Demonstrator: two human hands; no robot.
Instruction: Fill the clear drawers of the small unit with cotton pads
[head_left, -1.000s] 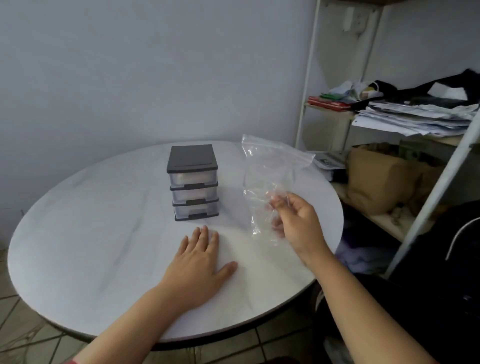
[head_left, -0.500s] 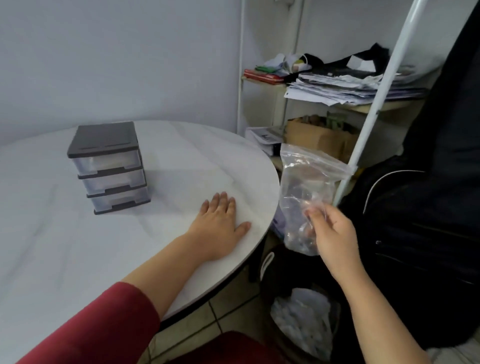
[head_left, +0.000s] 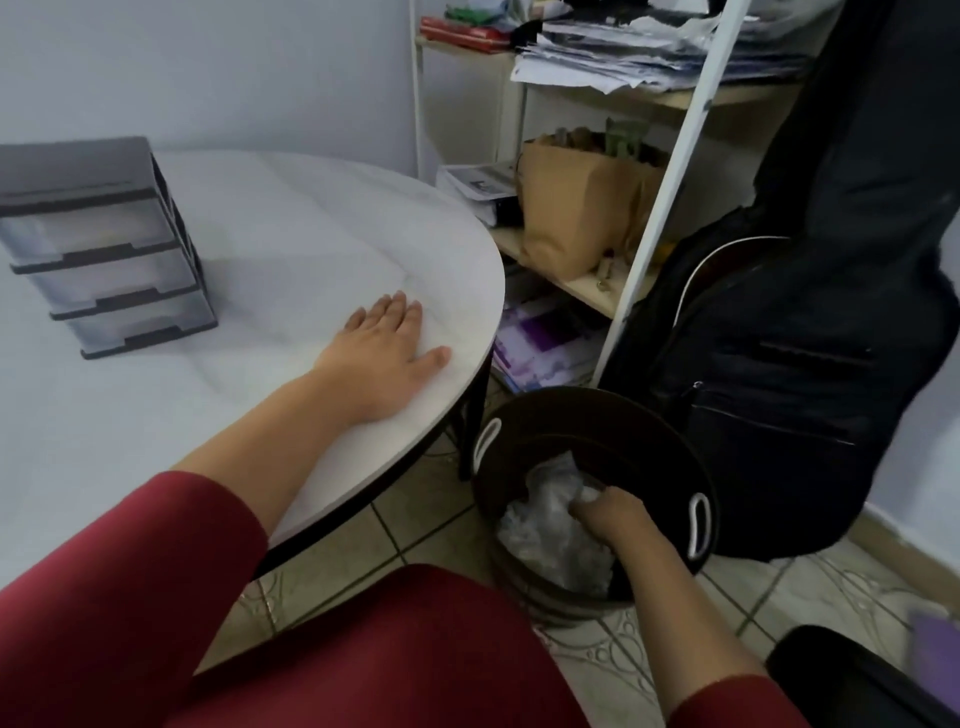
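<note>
On the table, just short of its edge: left hand flat, palm down, four fingers pressed together, thumb splayed toward the edge, holding nothing. Well to the left of those fingertips: drawer unit, upright on the tabletop, dark lid, three clear drawers all pushed in; contents unreadable through the blur. Down off the table, right of the thumb: black bin on the tiled floor. Inside it, right hand, fingers curled down onto a crumpled plastic bag; fingertips buried, so can't tell whether pinching it or just touching. More crumpled plastic under and left of those fingers.
</note>
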